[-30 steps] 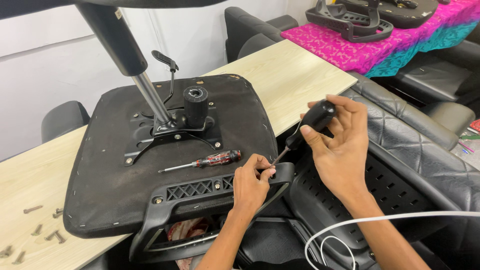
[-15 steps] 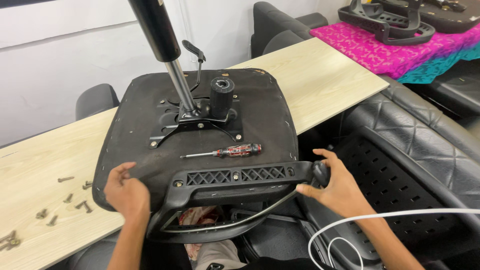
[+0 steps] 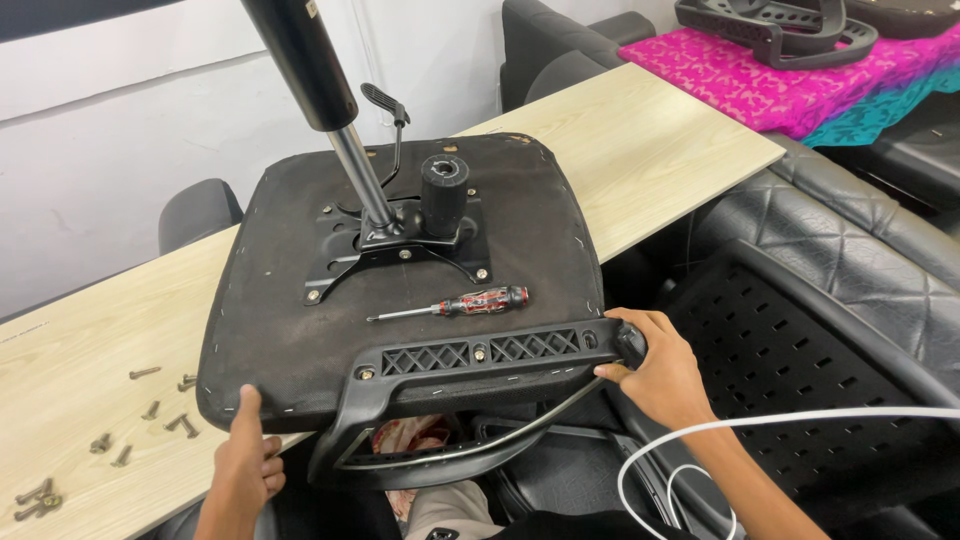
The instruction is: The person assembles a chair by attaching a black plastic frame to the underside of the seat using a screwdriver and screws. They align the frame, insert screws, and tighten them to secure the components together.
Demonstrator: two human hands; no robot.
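Observation:
An upturned black office chair seat (image 3: 300,330) lies on a light wooden table (image 3: 640,150), its metal mechanism plate (image 3: 400,245) and gas lift column (image 3: 310,70) pointing up. A red-and-black handled screwdriver (image 3: 470,303) rests on the seat's underside. A black plastic armrest bracket (image 3: 470,365) is fixed along the near edge. My left hand (image 3: 245,460) grips the seat's near left corner. My right hand (image 3: 655,370) holds the bracket's right end, fingers curled around it.
Several loose bolts (image 3: 150,410) lie on the table at the left. A black mesh chair back (image 3: 800,370) and padded black chairs (image 3: 880,240) stand at the right. A white cable (image 3: 800,420) loops across the lower right. Black chair parts rest on a pink cloth (image 3: 770,80) at the far right.
A second ago my right hand held a dark tool by the bracket and my left was at the bracket; the tool is out of sight and both hands now grip the seat's near edge.

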